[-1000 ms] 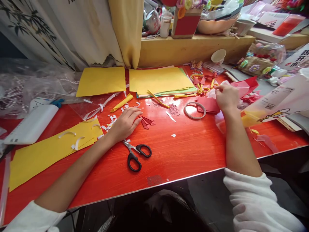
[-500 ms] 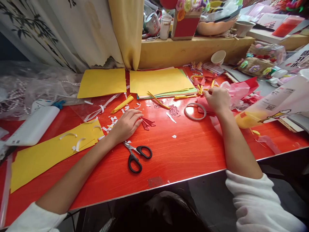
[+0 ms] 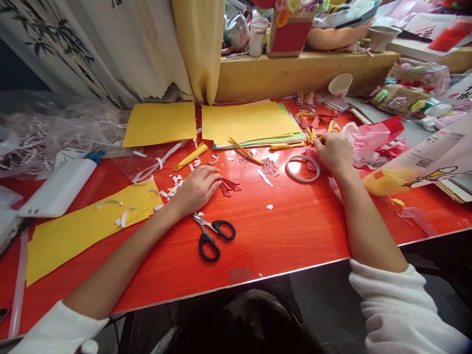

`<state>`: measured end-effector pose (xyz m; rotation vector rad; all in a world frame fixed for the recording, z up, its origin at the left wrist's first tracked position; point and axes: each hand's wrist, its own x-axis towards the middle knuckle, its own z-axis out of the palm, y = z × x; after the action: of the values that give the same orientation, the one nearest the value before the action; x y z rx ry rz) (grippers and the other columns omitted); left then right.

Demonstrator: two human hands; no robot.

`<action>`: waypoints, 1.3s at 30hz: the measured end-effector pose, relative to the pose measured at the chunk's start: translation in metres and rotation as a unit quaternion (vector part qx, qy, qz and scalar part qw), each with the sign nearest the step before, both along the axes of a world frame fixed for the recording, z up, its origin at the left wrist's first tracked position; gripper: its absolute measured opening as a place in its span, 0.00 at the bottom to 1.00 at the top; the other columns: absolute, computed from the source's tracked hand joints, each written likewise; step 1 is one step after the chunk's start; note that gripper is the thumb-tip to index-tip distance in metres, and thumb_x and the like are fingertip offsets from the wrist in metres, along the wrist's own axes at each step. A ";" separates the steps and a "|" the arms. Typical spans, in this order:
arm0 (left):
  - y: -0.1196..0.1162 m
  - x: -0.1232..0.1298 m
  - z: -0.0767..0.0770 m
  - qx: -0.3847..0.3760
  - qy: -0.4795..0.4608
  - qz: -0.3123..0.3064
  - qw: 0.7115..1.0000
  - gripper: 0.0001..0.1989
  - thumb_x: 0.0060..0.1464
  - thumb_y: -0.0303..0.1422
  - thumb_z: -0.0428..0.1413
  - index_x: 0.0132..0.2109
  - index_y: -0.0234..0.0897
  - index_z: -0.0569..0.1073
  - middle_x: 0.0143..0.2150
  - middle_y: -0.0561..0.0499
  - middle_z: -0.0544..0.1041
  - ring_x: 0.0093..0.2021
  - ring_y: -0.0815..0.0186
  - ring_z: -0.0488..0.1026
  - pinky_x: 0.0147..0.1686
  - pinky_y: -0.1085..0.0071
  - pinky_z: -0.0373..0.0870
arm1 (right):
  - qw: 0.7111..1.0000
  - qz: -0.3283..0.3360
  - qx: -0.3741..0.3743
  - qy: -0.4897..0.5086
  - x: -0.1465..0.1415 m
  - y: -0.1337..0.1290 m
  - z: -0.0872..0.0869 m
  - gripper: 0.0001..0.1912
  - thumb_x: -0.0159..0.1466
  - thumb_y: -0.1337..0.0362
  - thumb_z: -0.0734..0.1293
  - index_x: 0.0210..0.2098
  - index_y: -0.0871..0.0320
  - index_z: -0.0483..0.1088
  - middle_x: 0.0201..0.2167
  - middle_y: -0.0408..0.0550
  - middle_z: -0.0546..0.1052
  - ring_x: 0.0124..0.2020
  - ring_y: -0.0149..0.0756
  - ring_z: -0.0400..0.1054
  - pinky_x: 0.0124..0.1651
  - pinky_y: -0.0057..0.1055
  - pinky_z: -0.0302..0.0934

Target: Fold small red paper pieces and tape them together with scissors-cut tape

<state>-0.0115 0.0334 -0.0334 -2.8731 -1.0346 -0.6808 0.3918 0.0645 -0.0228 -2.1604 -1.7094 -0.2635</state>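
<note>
The left hand (image 3: 197,189) lies palm down at the folded red paper strips (image 3: 230,186) on the table (image 3: 280,226), near black-handled scissors (image 3: 205,224); the right hand (image 3: 335,152) curls beside yellow paper strips (image 3: 311,133), neither grip's closure being discernible.

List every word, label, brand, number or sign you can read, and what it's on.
Nothing legible enough to quote.
Translucent container: print and square code, too small.
White printed item, right edge: large characters, unclear.
White box, ledge: characters, blurred.
Cylindrical container, ledge: print, blurred.
White device, left: tiny marks, unreadable.
</note>
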 end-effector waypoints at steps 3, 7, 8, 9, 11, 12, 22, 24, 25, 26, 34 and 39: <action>0.000 0.000 -0.001 -0.005 0.007 0.004 1.000 0.15 0.63 0.35 0.44 0.47 0.32 0.71 0.50 0.43 0.71 0.53 0.61 0.66 0.56 0.62 0.63 | 1.000 0.004 0.004 -0.005 0.000 0.002 -0.003 0.14 0.63 0.60 0.60 0.34 0.64 0.73 0.39 0.68 0.75 0.35 0.42 0.62 0.33 0.36 0.45; 0.000 0.000 -0.001 -0.008 0.009 0.005 1.000 0.16 0.63 0.35 0.43 0.48 0.31 0.70 0.51 0.43 0.71 0.53 0.61 0.65 0.56 0.62 0.62 | 1.000 0.014 0.011 -0.011 -0.001 0.002 -0.005 0.14 0.63 0.65 0.60 0.41 0.65 0.73 0.42 0.66 0.75 0.39 0.43 0.63 0.35 0.35 0.47; 0.000 0.000 -0.001 -0.008 0.009 0.006 1.000 0.16 0.63 0.35 0.43 0.49 0.31 0.70 0.51 0.43 0.71 0.54 0.61 0.65 0.57 0.62 0.62 | 1.000 0.019 0.012 -0.013 -0.002 0.002 -0.004 0.14 0.63 0.65 0.59 0.42 0.64 0.73 0.43 0.66 0.74 0.39 0.43 0.64 0.36 0.35 0.48; 0.000 0.000 -0.001 -0.008 0.008 0.008 1.000 0.16 0.63 0.35 0.43 0.50 0.31 0.70 0.51 0.42 0.71 0.54 0.61 0.65 0.57 0.62 0.62 | 0.999 0.026 0.011 -0.016 -0.003 0.002 -0.003 0.15 0.63 0.66 0.59 0.43 0.63 0.73 0.43 0.65 0.74 0.39 0.43 0.64 0.36 0.34 0.49; 0.000 0.000 -0.001 -0.008 0.007 0.012 1.000 0.17 0.63 0.35 0.43 0.51 0.30 0.69 0.51 0.42 0.71 0.54 0.61 0.65 0.57 0.62 0.61 | 0.999 0.043 0.005 -0.021 -0.003 0.002 -0.001 0.15 0.63 0.66 0.59 0.43 0.61 0.74 0.43 0.62 0.75 0.38 0.42 0.65 0.37 0.33 0.50; 0.000 0.001 0.000 -0.009 0.007 0.013 1.000 0.17 0.63 0.35 0.43 0.51 0.30 0.69 0.51 0.42 0.71 0.54 0.61 0.65 0.57 0.62 0.61 | 0.998 0.052 0.003 -0.024 -0.002 0.001 0.001 0.15 0.63 0.66 0.59 0.43 0.60 0.75 0.42 0.60 0.75 0.38 0.41 0.65 0.37 0.33 0.51; -0.002 0.002 0.003 -0.015 0.002 0.010 1.000 0.17 0.63 0.35 0.43 0.51 0.31 0.69 0.51 0.41 0.71 0.54 0.61 0.65 0.57 0.61 0.62 | 0.984 0.127 -0.115 0.051 0.001 -0.010 0.027 0.17 0.57 0.53 0.67 0.39 0.58 0.75 0.33 0.51 0.75 0.32 0.36 0.66 0.34 0.30 0.56; -0.001 0.002 0.003 -0.012 0.000 0.009 1.000 0.17 0.63 0.35 0.43 0.51 0.31 0.69 0.51 0.41 0.71 0.54 0.61 0.65 0.57 0.61 0.61 | 0.970 0.179 -0.151 0.069 -0.007 -0.011 0.028 0.19 0.56 0.49 0.68 0.38 0.57 0.76 0.37 0.52 0.73 0.35 0.36 0.66 0.38 0.32 0.57; -0.001 0.002 0.002 -0.011 -0.001 0.008 1.000 0.16 0.63 0.35 0.43 0.51 0.31 0.68 0.51 0.41 0.71 0.54 0.60 0.66 0.57 0.61 0.62 | 0.967 0.191 -0.158 0.065 -0.012 -0.010 0.027 0.18 0.55 0.50 0.69 0.36 0.57 0.76 0.38 0.53 0.72 0.36 0.37 0.65 0.39 0.32 0.57; -0.001 0.002 0.002 -0.009 -0.003 0.006 1.000 0.16 0.63 0.35 0.43 0.51 0.32 0.68 0.51 0.41 0.71 0.54 0.60 0.66 0.57 0.60 0.62 | 0.965 0.198 -0.164 0.054 -0.016 -0.009 0.026 0.15 0.55 0.52 0.69 0.32 0.58 0.76 0.38 0.54 0.71 0.35 0.37 0.65 0.39 0.33 0.57; -0.003 -0.001 0.006 0.041 -0.048 0.011 0.998 0.13 0.62 0.31 0.45 0.49 0.34 0.69 0.50 0.44 0.73 0.52 0.60 0.67 0.55 0.60 0.61 | 0.956 0.237 -0.068 0.159 -0.058 -0.028 0.049 0.10 0.61 0.57 0.63 0.34 0.57 0.70 0.30 0.48 0.75 0.30 0.36 0.67 0.33 0.33 0.58; -0.022 0.005 0.027 0.091 -0.098 0.026 0.991 0.11 0.60 0.31 0.49 0.49 0.35 0.69 0.44 0.45 0.74 0.47 0.61 0.68 0.51 0.60 0.63 | 0.942 0.285 -0.018 0.177 -0.109 -0.049 0.060 0.06 0.62 0.61 0.63 0.32 0.57 0.68 0.26 0.46 0.75 0.26 0.34 0.67 0.30 0.31 0.58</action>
<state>-0.0062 0.0113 -0.0069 -2.6563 -1.0028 -1.0134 0.2824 0.0151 0.0376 -1.5152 -2.0194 0.2977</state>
